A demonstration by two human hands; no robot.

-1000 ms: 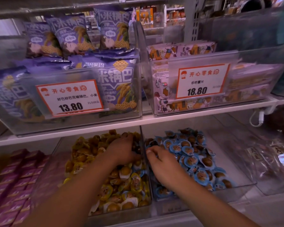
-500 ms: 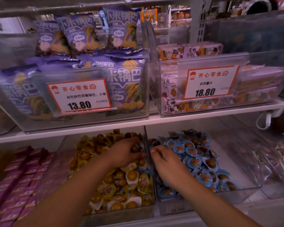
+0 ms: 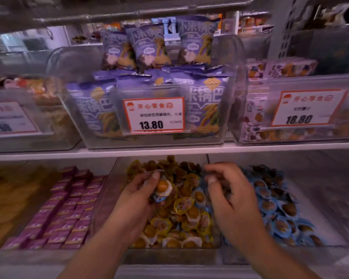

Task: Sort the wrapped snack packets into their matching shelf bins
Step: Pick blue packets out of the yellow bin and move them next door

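Over the clear bin of yellow-wrapped snacks (image 3: 181, 210), the left hand (image 3: 138, 195) pinches a small blue-edged round snack packet (image 3: 163, 188), while the right hand (image 3: 229, 195) hovers just beside, fingers curled, grasping nothing visible.

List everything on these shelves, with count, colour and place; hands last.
yellow-wrapped snack packets: many, yellow, lower middle bin
blue-wrapped snack packets: many, blue, lower bin to the right
held packet: one, white with a blue edge, above the yellow pile
pink boxes: many, pink-purple, lower left
purple bags: several, purple, upper middle bin
13.80 price tag: one, white with a red border, on that bin's front
18.80 price tag: one, same colours, upper right bin
left hand: fingers holding the held packet
right hand: fingers curled, between the two lower piles; whether it holds anything is unclear
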